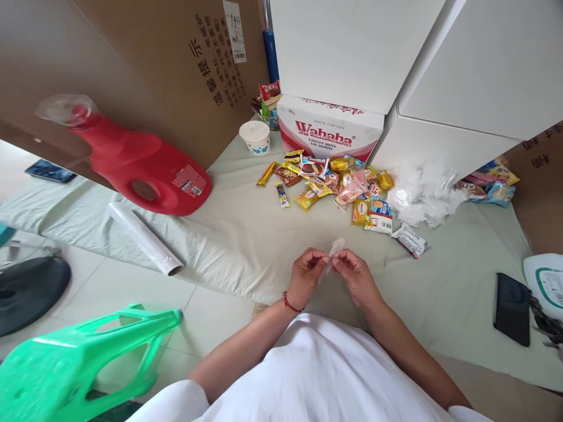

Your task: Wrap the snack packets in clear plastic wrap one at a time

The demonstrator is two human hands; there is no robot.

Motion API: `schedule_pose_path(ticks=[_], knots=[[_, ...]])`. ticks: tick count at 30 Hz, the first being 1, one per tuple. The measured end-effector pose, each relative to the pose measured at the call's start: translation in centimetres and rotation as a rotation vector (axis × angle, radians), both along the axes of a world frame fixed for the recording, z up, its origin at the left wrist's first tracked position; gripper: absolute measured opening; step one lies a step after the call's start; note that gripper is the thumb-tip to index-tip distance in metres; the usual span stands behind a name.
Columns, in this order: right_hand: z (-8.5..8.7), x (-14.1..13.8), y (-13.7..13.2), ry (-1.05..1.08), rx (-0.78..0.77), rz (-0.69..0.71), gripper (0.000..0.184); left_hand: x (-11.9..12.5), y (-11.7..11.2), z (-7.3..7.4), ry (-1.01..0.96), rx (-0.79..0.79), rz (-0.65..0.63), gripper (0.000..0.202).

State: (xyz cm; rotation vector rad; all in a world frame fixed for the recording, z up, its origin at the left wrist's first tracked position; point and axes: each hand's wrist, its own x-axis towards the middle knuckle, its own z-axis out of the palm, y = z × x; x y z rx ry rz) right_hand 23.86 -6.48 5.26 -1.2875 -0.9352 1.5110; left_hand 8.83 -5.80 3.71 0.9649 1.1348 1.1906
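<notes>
Between both hands, close in front of my body, is a small crumpled piece of thin translucent plastic [338, 246], perhaps a bag. My left hand [307, 271], with a red cord bracelet at the wrist, pinches its left side. Thumb and fingers of my right hand [355, 274] pinch the other side. Beyond the hands lies a loose pile of wrapped snacks [321, 185]. To its right sits a heap of clear crumpled plastic bags [424, 190]. A white snack packet [410, 240] lies just in front of that heap.
A Wahaha carton [329, 126] stands behind the snacks, beside a paper cup [255, 138]. Leftward are a large red detergent bottle [149, 161] and a roll of plastic film [145, 239]. A black phone [512, 309] lies at right. A green stool [83, 357] is on the floor.
</notes>
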Motion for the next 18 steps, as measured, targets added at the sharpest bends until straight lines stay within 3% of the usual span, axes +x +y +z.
schedule_pose_path(ticks=[7,12,15,18], knots=[[-0.8,2.0,0.3,0.32,-0.242,-0.113,0.033,-0.8,1.0,-1.5,-0.006,-0.094,0.177,0.039],[-0.8,3.3,0.3,0.479,-0.263,-0.176,0.024,-1.4,1.6,-2.0,0.034,-0.117,0.142,0.04],[-0.5,3.5,0.5,0.502,-0.285,-0.161,0.023,-1.5,1.7,-2.1,0.058,-0.119,0.109,0.044],[-0.6,3.6,0.7,0.394,-0.283,-0.155,0.026,-1.6,2.0,-2.6,0.068,-0.13,0.13,0.047]])
